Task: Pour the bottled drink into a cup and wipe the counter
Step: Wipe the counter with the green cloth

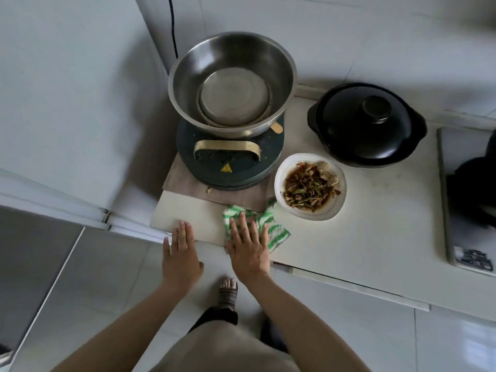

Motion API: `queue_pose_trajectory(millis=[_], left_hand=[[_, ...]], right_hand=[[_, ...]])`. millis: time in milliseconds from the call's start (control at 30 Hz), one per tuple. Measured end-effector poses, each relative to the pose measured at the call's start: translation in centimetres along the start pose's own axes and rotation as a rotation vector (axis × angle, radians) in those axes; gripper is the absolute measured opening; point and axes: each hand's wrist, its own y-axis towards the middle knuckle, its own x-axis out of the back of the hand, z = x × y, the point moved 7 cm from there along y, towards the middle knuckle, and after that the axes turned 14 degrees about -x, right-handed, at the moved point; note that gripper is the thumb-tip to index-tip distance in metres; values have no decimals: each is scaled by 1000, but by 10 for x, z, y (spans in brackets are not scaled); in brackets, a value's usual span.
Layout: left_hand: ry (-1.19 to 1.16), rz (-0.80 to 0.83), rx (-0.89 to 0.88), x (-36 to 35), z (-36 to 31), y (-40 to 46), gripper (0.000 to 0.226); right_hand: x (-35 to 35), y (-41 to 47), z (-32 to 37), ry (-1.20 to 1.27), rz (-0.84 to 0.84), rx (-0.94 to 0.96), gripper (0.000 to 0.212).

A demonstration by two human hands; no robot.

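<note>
A green-and-white striped cloth (276, 232) lies on the white counter (362, 226) near its front left corner. My right hand (248, 247) presses flat on the cloth with straight, spread fingers. My left hand (181, 253) is flat too, its fingertips touching the counter's front edge just left of the cloth. No bottle or cup is in view.
Behind the cloth a steel bowl (232, 84) sits on a dark round cooker (230, 159) on a wooden board. A white plate of stir-fried food (310, 186) is right of the cloth. A black lidded clay pot (366, 124) stands at the back, a stove (467, 200) at the right.
</note>
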Motion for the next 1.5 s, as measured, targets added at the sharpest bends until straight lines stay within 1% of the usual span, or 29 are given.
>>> queue_pose_trajectory(millis=[67,200,267,333,400,467,533,600,633,733,833,900,1000,1167,1267,1333,1433,1500], left_hand=[[2,19,-15,-6,3,4,126],[21,32,-15,-10,7,5,124],[33,45,-29,-12,6,6,123],[39,45,-34,-12,5,7,122],[28,68,-27,-12,7,6,119],[17,88,-24,-13,6,8,117],[13,72,-29,-10,3,9,118],[6,50,-44,-9,0,8,120],[0,48,-48,-9,-1,7,120],[-17,54,-39,-8,-5,7,121],[-28,35,-29,-5,-10,8,124],[-27,40,-13,-7,-10,8,125],[-24,34,-9,-9,-7,8,126],[-29,49,23,-8,-7,7,119],[-53,56,14,-5,-15,8,118],[-111,46,3,-1,-14,6,113],[-155,-44,-44,7,-3,3,104],[-157,-72,-16,12,13,-4,102]], right_hand=[[-6,6,17,28,-15,14,60],[-22,-3,40,11,-27,161,57],[-20,-2,32,33,-26,196,56],[-13,-1,8,46,-41,172,55],[-4,-8,-36,104,-65,53,54],[5,-26,-102,153,-115,-158,54],[12,-48,-178,166,-170,-388,57],[15,-70,-247,176,-155,-582,60],[17,-77,-272,178,-137,-648,62],[21,-73,-302,196,-126,-771,63],[26,-55,-286,230,-142,-900,65],[24,-42,-250,212,-146,-850,67],[13,-33,-175,198,-147,-658,68],[0,-23,-78,183,-106,-507,67],[-9,-25,-59,171,-88,-430,67],[-13,-30,-49,160,-92,-331,65],[-19,-33,-30,99,-103,-150,62],[-20,-26,-6,71,-87,-55,60]])
